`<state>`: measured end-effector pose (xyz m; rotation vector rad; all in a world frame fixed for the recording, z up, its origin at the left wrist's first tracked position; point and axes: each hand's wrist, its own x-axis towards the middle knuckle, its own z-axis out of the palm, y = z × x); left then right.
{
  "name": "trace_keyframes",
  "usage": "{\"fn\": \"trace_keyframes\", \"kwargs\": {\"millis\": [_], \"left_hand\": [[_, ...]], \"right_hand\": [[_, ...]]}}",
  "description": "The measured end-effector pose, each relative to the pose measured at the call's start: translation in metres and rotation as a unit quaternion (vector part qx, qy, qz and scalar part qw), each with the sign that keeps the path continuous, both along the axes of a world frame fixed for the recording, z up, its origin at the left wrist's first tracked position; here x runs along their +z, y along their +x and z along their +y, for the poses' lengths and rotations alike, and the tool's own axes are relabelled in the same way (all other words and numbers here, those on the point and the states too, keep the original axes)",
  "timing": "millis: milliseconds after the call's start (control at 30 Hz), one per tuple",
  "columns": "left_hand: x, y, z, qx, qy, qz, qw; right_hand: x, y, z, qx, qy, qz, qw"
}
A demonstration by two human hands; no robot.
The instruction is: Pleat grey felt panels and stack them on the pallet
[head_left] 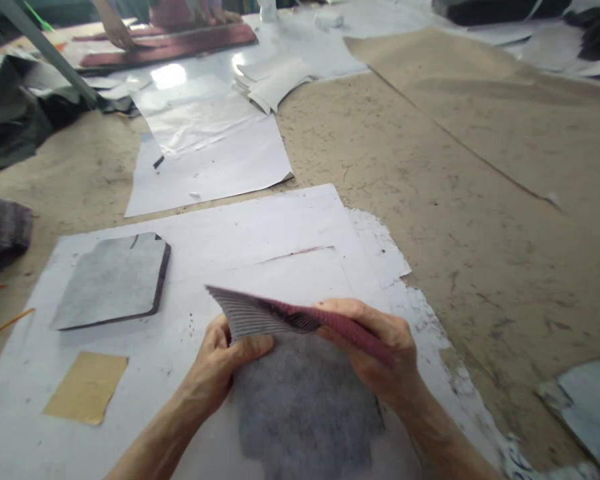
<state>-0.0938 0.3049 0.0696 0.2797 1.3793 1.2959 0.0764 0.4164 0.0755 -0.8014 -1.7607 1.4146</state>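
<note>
So from where I'm sitting, my view's coming off the head camera and both my hands are on the ribbed piece [253, 313], which is lifted and angled up near the bottom middle of the view, kinda grey on the side facing me and maroon where it curls over on the right. My left hand [225, 357] has its end pinched, thumb flat on the near face and fingers tucked behind, so they're clamped on it. My right hand [380, 347] has the maroon part clamped too, thumb on the near side and fingers curled over the top. Right under that there's a grey sheet [310, 407] with a jagged bottom edge, lying on the big white paper [300, 227]; can't tell if it's joined to the ribbed bit. Off to the left on that same paper sits a thick grey pad [117, 280] with dark edges, and just nearer me is 1 tan square [86, 388]. An orange cord [7, 327] pokes in at the left edge, near a dark bundle [3, 227]. Past the paper I've got another white sheet [210, 177] with clear film [190, 123] over part of it, all on a scuffed brown tabletop [480, 267]. Way at the back, another person's hand [117, 30] is on some maroon strips [180, 47].
</note>
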Motion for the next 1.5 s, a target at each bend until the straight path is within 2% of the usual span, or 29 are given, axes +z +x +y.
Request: {"fn": "trace_keyframes", "kwargs": {"millis": [33,100,167,200,267,333,400,467,567,633,800,867,933,1033,1100,1200,1233,1267,1400,1433,1500], "left_hand": [[0.0,-0.001,0.002,-0.01,-0.005,0.007,1.0],[0.0,0.0,0.003,-0.022,-0.007,0.063,0.998],[0.0,0.002,-0.003,-0.026,0.013,0.166,0.986],[0.0,0.004,-0.007,-0.031,0.032,0.219,0.975],[0.001,0.006,-0.012,-0.044,0.068,0.287,0.955],[0.002,0.004,-0.01,-0.062,0.083,0.276,0.956],[0.001,-0.002,0.001,-0.062,0.075,0.23,0.968],[-0.001,-0.009,0.015,-0.042,0.051,0.181,0.981],[-0.002,-0.013,0.029,-0.015,0.001,0.103,0.995],[0.0,-0.012,0.027,-0.006,-0.006,0.076,0.997],[0.007,-0.008,0.014,-0.022,0.113,0.175,0.978],[0.005,-0.01,0.017,-0.023,0.101,0.137,0.985],[0.002,-0.014,0.025,-0.022,0.051,0.071,0.996],[-0.002,-0.019,0.038,-0.012,-0.006,0.035,0.999],[-0.002,-0.02,0.041,0.009,0.011,0.079,0.997],[-0.002,-0.021,0.041,0.025,0.109,0.184,0.977],[-0.003,-0.022,0.041,0.025,0.124,0.194,0.973],[-0.003,-0.024,0.042,0.02,0.121,0.183,0.975],[-0.005,-0.031,0.049,-0.018,0.047,0.073,0.996],[-0.004,-0.032,0.051,-0.017,0.038,0.067,0.997],[-0.002,-0.032,0.052,-0.004,0.053,0.103,0.993]], "right_hand": [[0.0,-0.001,0.003,-0.003,-0.063,-0.018,0.998],[0.003,-0.001,0.008,0.006,-0.208,-0.062,0.976],[0.006,0.003,0.01,0.022,-0.281,-0.08,0.956],[0.006,0.005,0.01,0.025,-0.273,-0.076,0.959],[0.004,0.009,0.005,0.023,-0.181,-0.039,0.982],[-0.002,0.01,0.002,0.019,-0.052,-0.001,0.998],[-0.006,0.007,0.004,0.01,0.013,0.001,1.0],[-0.006,0.001,0.013,0.005,-0.026,-0.037,0.999],[-0.001,-0.005,0.026,0.031,-0.206,-0.085,0.974],[0.001,-0.005,0.027,0.029,-0.274,-0.081,0.958],[-0.005,0.001,0.019,0.028,-0.15,0.049,0.987],[-0.005,0.0,0.025,0.047,-0.172,0.015,0.984],[-0.003,-0.004,0.036,0.075,-0.228,-0.03,0.97],[0.0,-0.01,0.049,0.088,-0.289,-0.037,0.953],[-0.001,-0.014,0.05,0.065,-0.242,-0.029,0.968],[-0.004,-0.017,0.049,0.041,-0.111,0.034,0.992],[-0.005,-0.017,0.049,0.048,-0.093,0.044,0.994],[-0.006,-0.018,0.051,0.057,-0.1,0.041,0.993],[-0.006,-0.022,0.062,0.1,-0.217,-0.05,0.97],[-0.006,-0.023,0.063,0.096,-0.227,-0.06,0.967],[-0.006,-0.025,0.063,0.079,-0.2,-0.042,0.976]]}}
